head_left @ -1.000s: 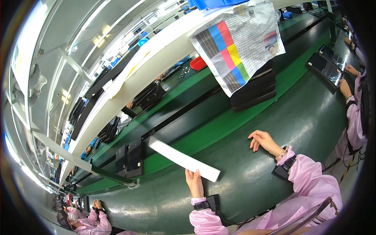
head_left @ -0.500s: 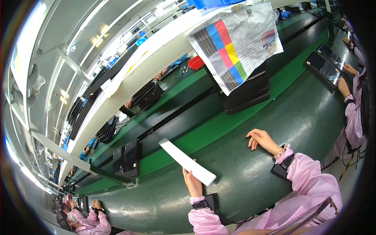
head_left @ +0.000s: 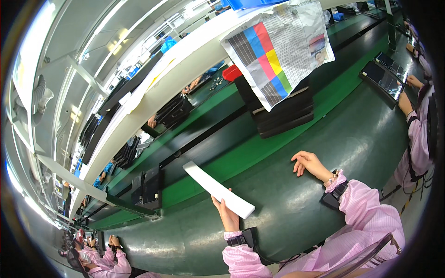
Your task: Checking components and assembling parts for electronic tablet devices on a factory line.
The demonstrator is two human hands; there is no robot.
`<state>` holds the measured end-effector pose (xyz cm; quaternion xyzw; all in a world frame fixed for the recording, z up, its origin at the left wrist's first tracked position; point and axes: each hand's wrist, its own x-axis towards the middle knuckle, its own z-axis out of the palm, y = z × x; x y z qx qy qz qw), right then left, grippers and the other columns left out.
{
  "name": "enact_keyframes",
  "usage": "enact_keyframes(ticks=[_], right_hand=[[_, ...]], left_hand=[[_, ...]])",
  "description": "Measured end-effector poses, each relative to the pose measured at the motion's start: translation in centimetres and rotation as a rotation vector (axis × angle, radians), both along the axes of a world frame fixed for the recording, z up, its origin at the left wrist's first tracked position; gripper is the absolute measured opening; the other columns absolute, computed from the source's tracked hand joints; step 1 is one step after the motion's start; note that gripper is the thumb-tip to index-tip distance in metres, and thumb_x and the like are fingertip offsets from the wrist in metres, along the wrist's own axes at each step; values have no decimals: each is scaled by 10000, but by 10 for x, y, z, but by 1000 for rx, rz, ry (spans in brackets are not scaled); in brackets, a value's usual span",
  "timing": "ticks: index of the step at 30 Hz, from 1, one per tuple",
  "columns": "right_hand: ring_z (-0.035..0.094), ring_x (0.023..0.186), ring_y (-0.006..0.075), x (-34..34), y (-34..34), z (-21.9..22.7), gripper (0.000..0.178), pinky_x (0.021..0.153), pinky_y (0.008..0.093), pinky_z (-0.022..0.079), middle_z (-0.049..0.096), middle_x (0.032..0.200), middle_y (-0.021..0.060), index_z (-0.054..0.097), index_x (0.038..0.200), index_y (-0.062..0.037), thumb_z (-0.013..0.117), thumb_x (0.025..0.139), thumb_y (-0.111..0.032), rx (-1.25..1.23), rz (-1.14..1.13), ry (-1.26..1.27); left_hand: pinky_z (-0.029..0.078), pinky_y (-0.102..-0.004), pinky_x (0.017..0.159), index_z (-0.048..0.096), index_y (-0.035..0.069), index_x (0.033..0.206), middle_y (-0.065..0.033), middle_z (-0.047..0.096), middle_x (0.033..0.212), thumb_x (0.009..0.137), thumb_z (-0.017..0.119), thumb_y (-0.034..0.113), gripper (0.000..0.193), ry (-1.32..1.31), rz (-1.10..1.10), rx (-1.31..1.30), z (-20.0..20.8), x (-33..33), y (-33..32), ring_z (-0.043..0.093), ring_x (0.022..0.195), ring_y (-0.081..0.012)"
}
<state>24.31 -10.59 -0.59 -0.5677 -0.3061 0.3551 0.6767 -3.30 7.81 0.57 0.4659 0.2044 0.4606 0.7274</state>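
A long, flat white box (head_left: 219, 190) is gripped near its lower end by my left hand (head_left: 226, 215), the thumb and fingers wrapped about it. It slants over the green work surface, with its far end up toward the belt. My right hand (head_left: 311, 165) rests at the work surface (head_left: 278, 204), right of the white box and apart from it. Its fingers are loosely bent and apart, and nothing is in them.
Beyond the surface runs a belt (head_left: 218, 143) bearing a stack of black trays (head_left: 285, 116) and dark flat panels (head_left: 150, 187). A printed sheet (head_left: 278, 55) hangs from the overhead white beam. Co-workers in pink sleeves work at far right (head_left: 419, 123) and lower left (head_left: 118, 264).
The black tray stack and the dark panels have shifted left along the belt. My left hand has tilted the white box slightly, its far end moving left and up. My right hand has barely moved.
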Motion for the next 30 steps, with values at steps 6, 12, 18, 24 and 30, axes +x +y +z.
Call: enact_keyframes(ticks=[6, 12, 18, 24, 30], right_hand=[[620, 528, 145, 1, 0, -2, 227, 482, 227, 485, 647, 706, 126, 544, 996, 18, 394, 981, -151, -4, -1, -7], [618, 527, 146, 0, 1, -2, 220, 481, 226, 485, 646, 703, 122, 547, 994, 17, 393, 978, -140, -1, -1, -1], [618, 528, 148, 1, 0, -3, 217, 481, 228, 485, 646, 704, 122, 552, 991, 16, 400, 974, -138, 1, -3, -6], [620, 531, 149, 1, 1, -3, 217, 482, 228, 486, 646, 707, 123, 548, 994, 18, 398, 974, -137, 4, 5, -3], [620, 535, 146, 2, -1, -5, 216, 483, 227, 487, 646, 712, 121, 542, 999, 19, 395, 977, -137, 1, 5, 6]], left_hand=[[378, -367, 975, 100, 190, 1469, -96, 350, 1384, 988, 390, 287, 570, 74, 45, 0, -5, -6, 3, 445, 1205, -262], [465, -324, 834, 228, 167, 1430, -90, 492, 1223, 965, 417, 420, 562, 69, 128, -41, -14, -7, 6, 523, 1066, -206], [477, -357, 835, 191, 142, 1451, -132, 470, 1265, 978, 399, 315, 545, 63, 63, -58, -5, -5, 3, 555, 1042, -253], [501, -370, 808, 263, 140, 1411, -139, 474, 1274, 948, 462, 301, 529, 85, -25, -83, -9, -8, 8, 568, 1030, -259], [487, -401, 853, 233, 108, 1436, -147, 434, 1346, 931, 478, 201, 569, 8, 46, 53, 6, 3, -5, 515, 1112, -265]])
